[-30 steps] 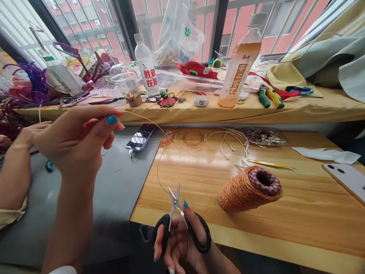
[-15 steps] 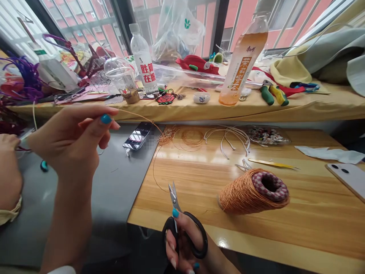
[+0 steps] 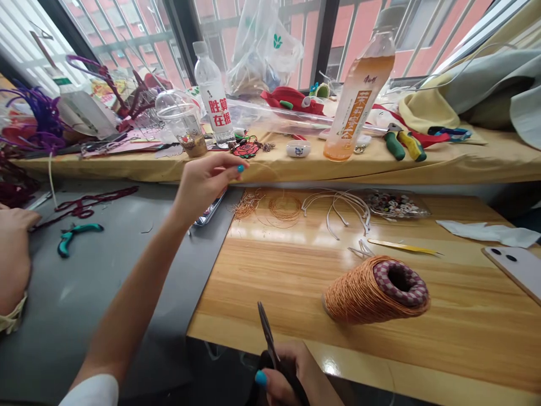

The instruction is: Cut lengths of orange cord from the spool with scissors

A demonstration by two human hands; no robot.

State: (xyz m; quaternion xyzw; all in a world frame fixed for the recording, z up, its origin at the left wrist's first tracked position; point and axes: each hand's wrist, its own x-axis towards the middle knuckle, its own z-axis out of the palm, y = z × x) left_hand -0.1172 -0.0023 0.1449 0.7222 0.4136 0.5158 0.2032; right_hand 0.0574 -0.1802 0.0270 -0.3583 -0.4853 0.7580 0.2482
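Observation:
My left hand (image 3: 211,183) is raised over the back of the table, thumb and fingertips pinched together on a thin orange thread (image 3: 264,166) that shows only faintly. Below and right of it lie a tangle of orange thread pieces (image 3: 248,204) and a loose orange thread coil (image 3: 285,206). In my right hand (image 3: 291,372), at the front edge, is a pair of black-handled scissors (image 3: 267,331), blades together and pointing up and away. A big cone of orange cord (image 3: 359,290) leans on the wooden top to the right of the scissors.
White cords (image 3: 336,204), a bead box (image 3: 395,203), yellow tweezers (image 3: 403,246) and a phone (image 3: 515,268) lie on the right. Teal pliers (image 3: 76,237) rest on the grey mat near another person's hand (image 3: 17,231). Bottles, including an orange drink (image 3: 357,107), line the back shelf.
My left hand has moved right and away from me, now covering part of the dark phone. My right hand has lowered with the scissors, whose slightly parted blades have come together.

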